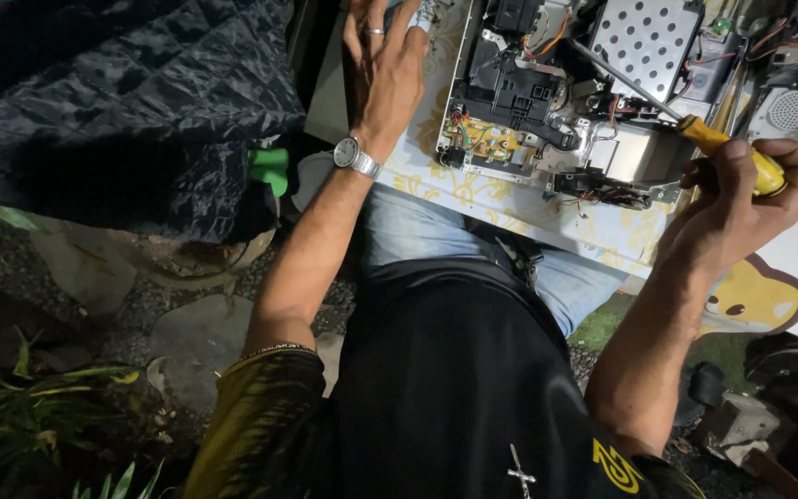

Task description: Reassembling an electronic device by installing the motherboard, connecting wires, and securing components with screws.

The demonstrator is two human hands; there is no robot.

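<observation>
Yellow-handled screwdriver [741, 157]; floral tablecloth [473, 189] — cream.

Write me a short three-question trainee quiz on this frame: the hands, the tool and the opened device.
1. True or false: the right hand grips a screwdriver by its yellow handle.
2. Where does the left hand rest? A) on the patterned table cover beside the opened device B) on the green object C) on the screwdriver shaft
3. Fill in: the left wrist wears a ____.

Key: 1 true; 2 A; 3 wristwatch.
</observation>
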